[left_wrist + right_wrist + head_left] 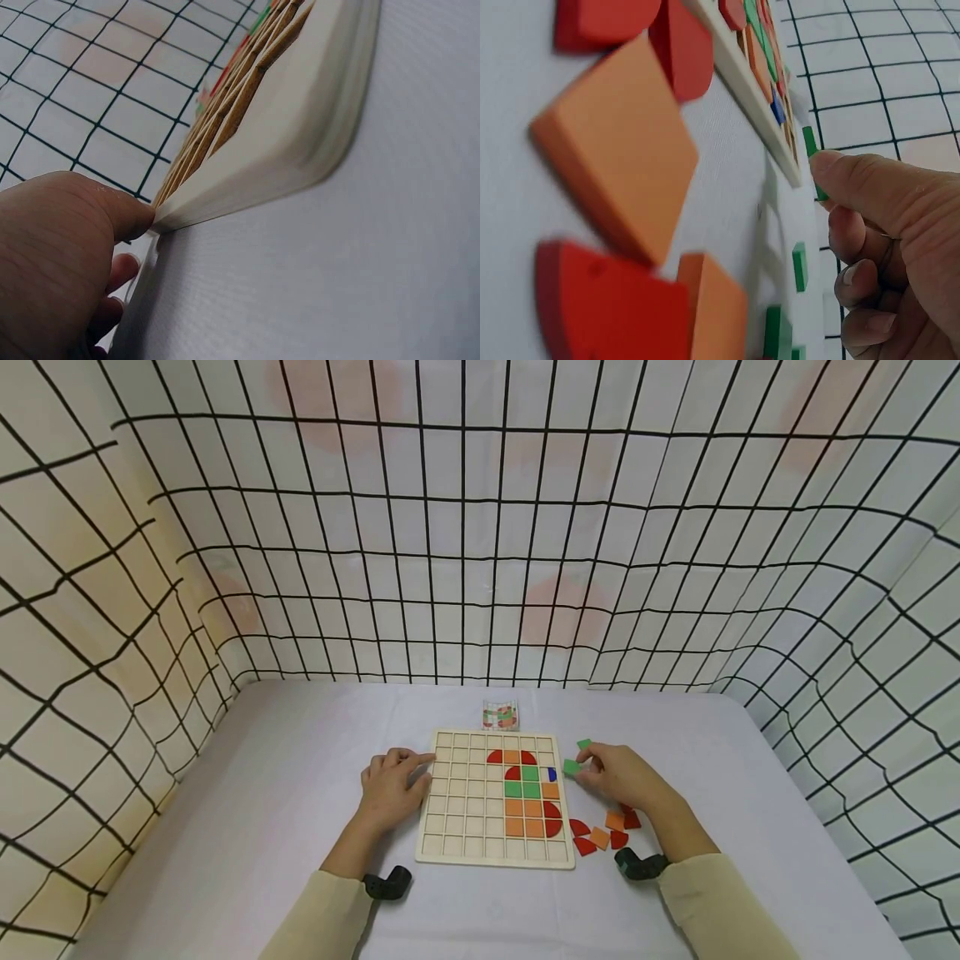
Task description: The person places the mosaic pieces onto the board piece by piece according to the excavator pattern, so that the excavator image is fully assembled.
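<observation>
A wooden grid board (495, 863) lies on the table, its right side partly filled with red quarter-circle, orange, green and blue pieces. My left hand (390, 785) is at the board's left edge, index finger straight; in the left wrist view its thumb (133, 216) touches the rim. Just off the board's right edge, my right hand (621, 772) pinches a green square tile (572, 767) between thumb and finger. The right wrist view shows this green tile (810, 139) edge-on and raised above the table. Another green tile (584, 744) lies beyond that hand.
Loose red quarter circles (585, 846) and orange squares (599, 837) lie right of the board, below the right hand. A small card with a coloured pattern (500, 715) sits behind the board. White walls with a black grid (465, 535) surround the table's back and sides.
</observation>
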{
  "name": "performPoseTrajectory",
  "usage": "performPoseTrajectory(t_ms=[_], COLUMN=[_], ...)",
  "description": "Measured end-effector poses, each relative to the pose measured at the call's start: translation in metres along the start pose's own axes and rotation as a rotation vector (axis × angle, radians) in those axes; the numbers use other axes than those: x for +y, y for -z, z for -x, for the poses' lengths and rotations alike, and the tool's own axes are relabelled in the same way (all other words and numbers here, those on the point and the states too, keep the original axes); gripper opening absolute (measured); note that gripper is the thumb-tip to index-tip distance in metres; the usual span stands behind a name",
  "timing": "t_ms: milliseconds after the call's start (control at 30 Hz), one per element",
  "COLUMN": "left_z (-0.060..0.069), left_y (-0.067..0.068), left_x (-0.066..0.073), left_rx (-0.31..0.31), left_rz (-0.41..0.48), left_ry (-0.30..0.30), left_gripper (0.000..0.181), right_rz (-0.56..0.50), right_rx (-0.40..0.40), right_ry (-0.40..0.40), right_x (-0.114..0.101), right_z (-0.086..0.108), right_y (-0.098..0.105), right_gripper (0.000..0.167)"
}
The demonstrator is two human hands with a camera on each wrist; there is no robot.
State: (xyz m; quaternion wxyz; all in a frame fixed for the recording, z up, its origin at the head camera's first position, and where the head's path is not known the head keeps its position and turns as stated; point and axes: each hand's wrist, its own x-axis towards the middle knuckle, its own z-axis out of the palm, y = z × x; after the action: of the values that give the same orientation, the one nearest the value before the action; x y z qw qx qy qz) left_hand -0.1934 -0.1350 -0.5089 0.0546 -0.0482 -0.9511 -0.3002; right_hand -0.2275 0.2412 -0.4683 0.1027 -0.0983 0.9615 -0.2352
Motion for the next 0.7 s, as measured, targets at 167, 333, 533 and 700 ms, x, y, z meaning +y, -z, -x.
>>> performPoseTrajectory(t_ms=[167,333,533,700], left_z=[0.0,0.001,0.0,0.0], left_y=[0.001,0.001,0.0,-0.001], left_x=[0.0,0.0,0.0,-0.001], left_rx=[-0.004,-0.006,-0.006,-0.003], left_rz=[0.008,0.015,0.009,0.004], left_ry=[0.001,0.001,0.005,0.003], left_gripper=[0.037,0.037,0.037,0.037], right_rz=[0.013,-0.02,-0.089,-0.082], right_rx=[0.011,-0.003,-0.036,-0.065], right_ry=[0.043,0.063,0.119,0.172], right_x=[-0.011,-0.023,-0.039,-0.057], right_z=[-0.003,-0.008,-0.015,-0.02], right_y=[-0.003,-0.011,-0.024,-0.034], right_gripper=[0.029,0.029,0.026,0.023])
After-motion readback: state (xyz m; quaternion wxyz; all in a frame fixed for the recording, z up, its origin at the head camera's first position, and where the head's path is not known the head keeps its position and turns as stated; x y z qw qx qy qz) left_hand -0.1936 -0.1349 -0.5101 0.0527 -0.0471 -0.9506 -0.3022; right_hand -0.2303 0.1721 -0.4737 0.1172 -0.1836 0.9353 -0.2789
